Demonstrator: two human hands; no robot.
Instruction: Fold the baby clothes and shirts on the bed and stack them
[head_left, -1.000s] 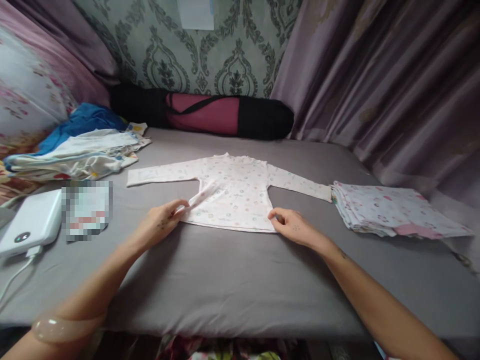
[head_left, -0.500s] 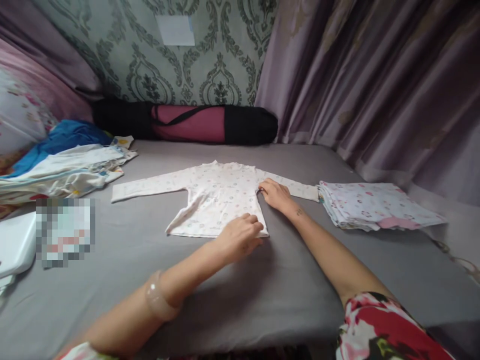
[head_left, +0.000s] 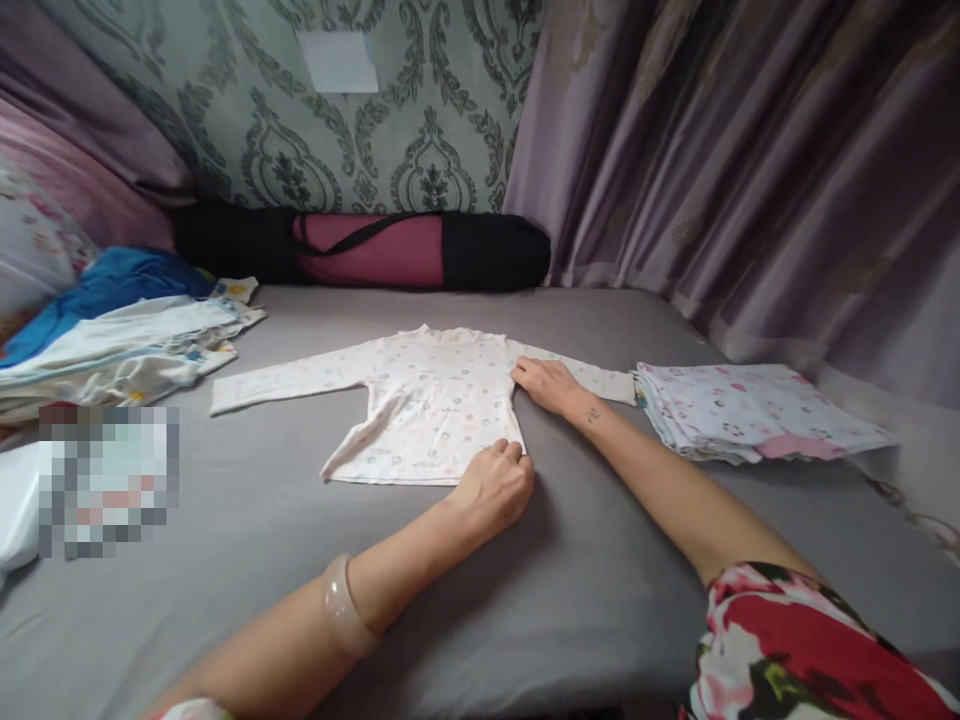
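Soft, even, fairly dim indoor light falls on the grey bed sheet (head_left: 465, 590), with only faint shadows beneath the forearms. No glare shows. Wide-angle distortion bends the purple pleated curtain (head_left: 750, 170) at the edges. A pixelated square patch (head_left: 105, 478) masks the left side.
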